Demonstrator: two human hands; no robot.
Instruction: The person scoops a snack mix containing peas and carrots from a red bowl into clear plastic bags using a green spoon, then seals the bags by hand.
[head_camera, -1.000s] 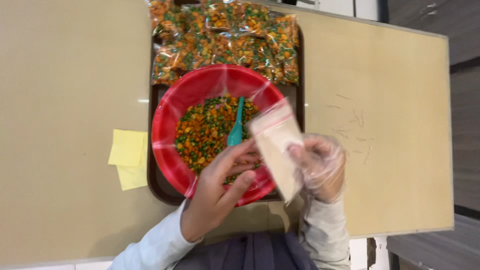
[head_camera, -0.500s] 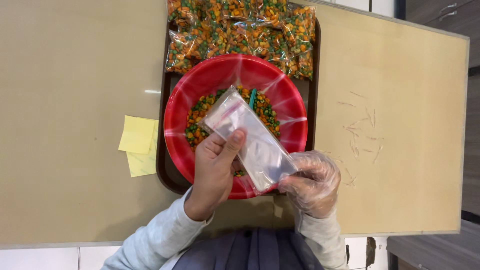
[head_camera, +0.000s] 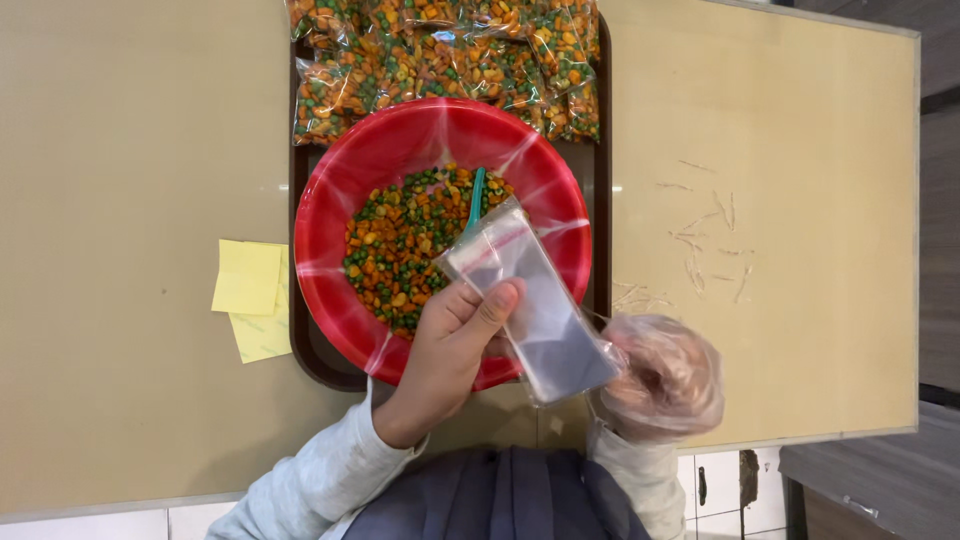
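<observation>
The left hand (head_camera: 455, 345) pinches the clear bag (head_camera: 530, 300) near its upper end while the gloved right hand (head_camera: 660, 375) grips the lower end, its long axis slanting toward the red bowl (head_camera: 340, 210) (mouth end nearest the green scoop (head_camera: 475, 197)).

Food-packing spot: snack packets (head_camera: 450, 55) on a tray (head_camera: 300, 330), tiled floor (head_camera: 720, 480)

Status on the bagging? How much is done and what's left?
Done: a pile of filled bags sits at the far end of the tray. In hand: the left hand and gloved right hand hold an empty clear bag over the red bowl. Left: the bowl holds plenty of mix, with the scoop resting in it.
</observation>
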